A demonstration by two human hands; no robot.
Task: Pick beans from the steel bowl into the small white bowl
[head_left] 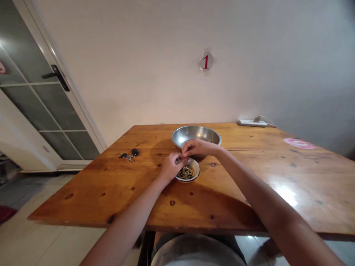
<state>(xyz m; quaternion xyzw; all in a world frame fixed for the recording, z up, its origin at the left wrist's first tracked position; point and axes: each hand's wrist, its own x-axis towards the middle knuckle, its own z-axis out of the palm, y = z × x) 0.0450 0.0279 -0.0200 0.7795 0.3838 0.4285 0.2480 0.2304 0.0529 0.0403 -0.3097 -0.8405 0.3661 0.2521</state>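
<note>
A small white bowl (196, 170) stands on the wooden table, part filled with small round yellowish and dark pieces (186, 172). Over its far left rim, my left hand (172, 165) has its fingers pinched together. My right hand (197, 147) meets it there, fingertips also pinched, above the back of the bowl. Whatever lies between the fingertips is too small to make out. Just behind, a wide steel bowl (180, 135) is partly covered by my right hand, and a little of something light shows inside it at the right.
The wooden table (111, 192) reaches back to the wall. Keys with a black fob (135, 152) lie on the left. A white power strip (252, 123) with a cable is at the back right, near a round pink sticker (299, 143). A glazed door (61, 96) stands left.
</note>
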